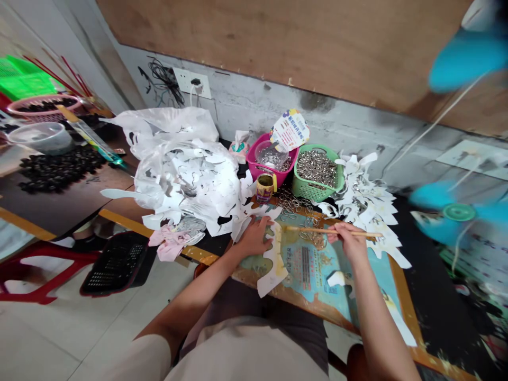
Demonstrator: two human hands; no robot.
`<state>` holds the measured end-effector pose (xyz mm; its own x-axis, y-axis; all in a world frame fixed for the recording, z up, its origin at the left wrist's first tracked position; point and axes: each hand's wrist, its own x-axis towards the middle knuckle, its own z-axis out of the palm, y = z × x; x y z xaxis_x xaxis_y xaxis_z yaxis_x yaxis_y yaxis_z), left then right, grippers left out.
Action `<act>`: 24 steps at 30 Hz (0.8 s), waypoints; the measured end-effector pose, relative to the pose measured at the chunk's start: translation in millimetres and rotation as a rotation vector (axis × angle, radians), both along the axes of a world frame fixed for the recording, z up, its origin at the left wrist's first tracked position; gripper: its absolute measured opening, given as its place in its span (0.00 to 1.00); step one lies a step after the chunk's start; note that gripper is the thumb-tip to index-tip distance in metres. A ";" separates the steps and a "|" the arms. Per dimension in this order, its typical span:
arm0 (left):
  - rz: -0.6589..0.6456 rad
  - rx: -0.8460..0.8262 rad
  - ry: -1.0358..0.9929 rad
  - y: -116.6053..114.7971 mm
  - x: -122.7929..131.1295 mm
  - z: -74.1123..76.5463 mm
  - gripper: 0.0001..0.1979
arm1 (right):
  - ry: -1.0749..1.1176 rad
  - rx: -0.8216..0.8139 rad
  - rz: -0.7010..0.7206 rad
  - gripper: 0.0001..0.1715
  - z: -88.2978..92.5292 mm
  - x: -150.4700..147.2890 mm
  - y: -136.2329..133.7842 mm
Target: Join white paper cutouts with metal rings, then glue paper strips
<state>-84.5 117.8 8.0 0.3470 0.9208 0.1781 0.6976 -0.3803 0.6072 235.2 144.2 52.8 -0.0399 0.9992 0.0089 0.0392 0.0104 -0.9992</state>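
Note:
My left hand [254,237] lies flat on a white paper cutout [273,262] with a jagged edge, pinning it to a printed board [313,264]. My right hand [349,244] grips a thin wooden stick [317,229] that runs level across the board. A loose heap of metal rings [301,214] lies just beyond the stick. More jagged white paper cutouts [367,211] are piled to the right of the heap. A green plastic basket [317,173] full of metal rings and a pink basket [270,159] stand behind the board.
A large pile of white paper scraps [186,180] sits left of the baskets, beside a small yellow tin [265,188]. A blue fan [444,211] blurs at the right. Dark beads [55,168] lie on a side table. A red stool [47,270] stands on the tiled floor.

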 end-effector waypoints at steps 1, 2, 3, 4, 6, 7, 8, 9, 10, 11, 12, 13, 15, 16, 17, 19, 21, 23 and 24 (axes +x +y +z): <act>0.001 0.000 0.000 0.0 0.0 0.2 0.32 | 0.003 -0.001 0.004 0.13 -0.5 0.3 -0.5; 0.002 -0.001 -0.001 0.0 0.0 0.4 0.32 | 0.001 -0.009 0.021 0.13 -0.6 0.7 -1.5; 0.002 -0.003 -0.001 0.0 0.1 0.7 0.32 | -0.004 -0.023 0.045 0.13 -0.3 1.1 -2.7; 0.001 -0.004 -0.001 0.0 0.1 1.0 0.32 | -0.009 -0.037 0.069 0.13 0.1 1.4 -3.8; 0.001 -0.007 -0.001 0.1 0.2 1.1 0.32 | -0.011 -0.057 0.097 0.13 0.9 1.8 -5.3; 0.001 -0.008 0.000 0.2 0.2 1.0 0.32 | -0.009 -0.061 0.098 0.13 1.1 1.8 -5.5; 0.001 -0.008 0.000 0.2 0.2 0.7 0.32 | -0.005 -0.063 0.096 0.13 1.2 1.9 -5.3; 0.001 -0.009 0.001 0.3 0.2 0.3 0.31 | -0.002 -0.064 0.095 0.13 1.2 1.8 -5.0; 0.001 -0.008 0.001 0.3 0.1 -0.2 0.31 | -0.001 -0.068 0.098 0.12 1.1 1.8 -4.7; 0.000 -0.007 0.001 0.3 0.1 -0.6 0.32 | 0.000 -0.074 0.106 0.11 1.0 1.8 -4.5; 0.000 -0.006 0.001 0.4 0.1 -1.0 0.32 | 0.000 -0.079 0.115 0.11 0.9 1.7 -4.6; -0.001 -0.005 0.001 0.4 0.1 -1.2 0.32 | 0.003 -0.082 0.119 0.11 0.8 1.5 -5.0; -0.001 -0.005 0.003 0.3 0.2 -1.0 0.32 | 0.013 -0.080 0.112 0.11 0.6 1.1 -6.6; -0.001 -0.006 0.004 0.2 0.3 -0.6 0.32 | 0.017 -0.078 0.107 0.11 0.5 0.9 -7.9; 0.000 -0.005 0.004 0.0 0.4 -0.1 0.32 | 0.018 -0.080 0.106 0.11 0.3 0.8 -9.3; 0.000 -0.003 0.005 -0.3 0.5 1.1 0.32 | 0.011 -0.094 0.124 0.10 0.0 0.7 -12.0; -0.001 -0.001 0.007 -0.4 0.5 2.1 0.32 | 0.006 -0.104 0.136 0.10 -0.6 0.5 -13.1; -0.002 0.002 0.011 -0.2 0.3 2.6 0.32 | 0.014 -0.092 0.109 0.11 -1.5 -0.3 -11.2; -0.001 0.004 0.013 -0.1 0.2 2.7 0.32 | 0.021 -0.079 0.082 0.11 -2.1 -1.1 -9.1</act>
